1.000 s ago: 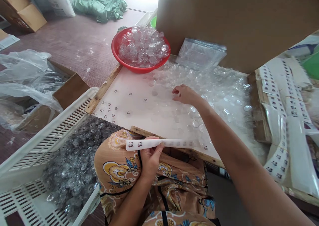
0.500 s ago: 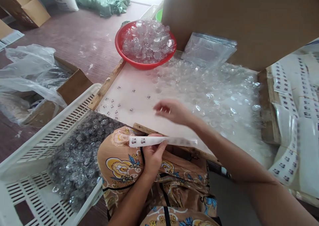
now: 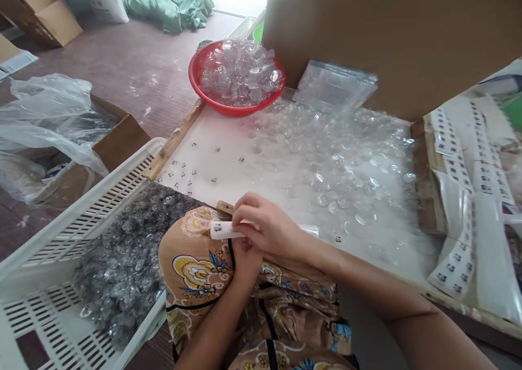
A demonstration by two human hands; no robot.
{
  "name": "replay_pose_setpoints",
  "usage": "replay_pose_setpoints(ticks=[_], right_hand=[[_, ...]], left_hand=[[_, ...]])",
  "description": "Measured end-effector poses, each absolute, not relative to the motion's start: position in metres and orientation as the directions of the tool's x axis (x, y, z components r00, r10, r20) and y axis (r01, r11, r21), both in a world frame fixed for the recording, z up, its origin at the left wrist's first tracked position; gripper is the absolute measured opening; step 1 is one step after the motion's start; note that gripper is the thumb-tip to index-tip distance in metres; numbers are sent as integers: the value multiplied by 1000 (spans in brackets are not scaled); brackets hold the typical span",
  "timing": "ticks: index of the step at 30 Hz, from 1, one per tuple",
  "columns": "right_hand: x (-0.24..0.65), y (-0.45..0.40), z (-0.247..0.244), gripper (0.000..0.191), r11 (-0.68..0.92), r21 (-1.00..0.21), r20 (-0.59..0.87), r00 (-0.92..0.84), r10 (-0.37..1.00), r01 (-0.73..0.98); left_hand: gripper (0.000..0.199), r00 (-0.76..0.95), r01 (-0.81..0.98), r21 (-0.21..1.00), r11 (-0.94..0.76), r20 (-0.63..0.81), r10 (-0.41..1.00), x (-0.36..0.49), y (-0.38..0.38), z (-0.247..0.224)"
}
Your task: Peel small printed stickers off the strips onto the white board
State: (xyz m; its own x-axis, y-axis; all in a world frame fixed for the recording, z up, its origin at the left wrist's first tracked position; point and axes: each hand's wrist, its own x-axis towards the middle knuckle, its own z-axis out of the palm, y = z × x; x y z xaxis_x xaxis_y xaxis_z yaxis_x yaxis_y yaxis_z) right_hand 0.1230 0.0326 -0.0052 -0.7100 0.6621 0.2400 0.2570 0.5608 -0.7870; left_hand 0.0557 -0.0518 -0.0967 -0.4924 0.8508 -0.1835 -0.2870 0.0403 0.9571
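Note:
My left hand (image 3: 247,261) pinches a white sticker strip (image 3: 222,230) with small black panda-like prints, held level above my lap. My right hand (image 3: 265,226) is across the strip, its fingers curled and fingertips closed on the strip beside the leftmost visible print. What lies between those fingertips is hidden. Behind the hands is a white board (image 3: 232,187) with a wooden edge. Small printed pieces (image 3: 214,180) lie scattered on its left part, and many clear round domes (image 3: 342,201) cover its middle and right.
A red basin (image 3: 236,110) heaped with clear domes stands at the board's back. A clear plastic bag (image 3: 336,87) leans near a cardboard panel (image 3: 367,38). At left, a white crate (image 3: 41,245) holds dark-printed clear pieces (image 3: 130,250). More sticker sheets (image 3: 457,261) lie at right.
My right hand has come down and left from above the board onto the strip, covering the second print. My left hand keeps its hold. A printed piece now shows among the domes at right.

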Motion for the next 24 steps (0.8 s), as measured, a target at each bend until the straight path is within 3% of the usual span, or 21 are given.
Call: replay_pose_setpoints(ticks=[3, 5, 9, 17, 24], right_hand=[[135, 67, -8, 9, 407, -876, 212, -552, 806, 258], [143, 94, -22, 11, 282, -892, 90, -474, 876, 353], [152, 120, -56, 10, 165, -820, -130, -459, 879, 548], [146, 118, -67, 4, 162, -730, -206, -440, 874, 664], [136, 108, -71, 7, 288, -599, -156, -461, 874, 748]], left_hand=[[22, -371, -360, 932, 47, -189, 909, 56, -54, -96], [24, -342, -388, 920, 54, -198, 918, 57, -55, -95], [24, -358, -392, 919, 36, -189, 915, 57, -56, -94], [23, -362, -392, 920, 19, -173, 916, 57, -55, -95], [26, -339, -391, 918, 62, -206, 918, 57, -57, -95]])
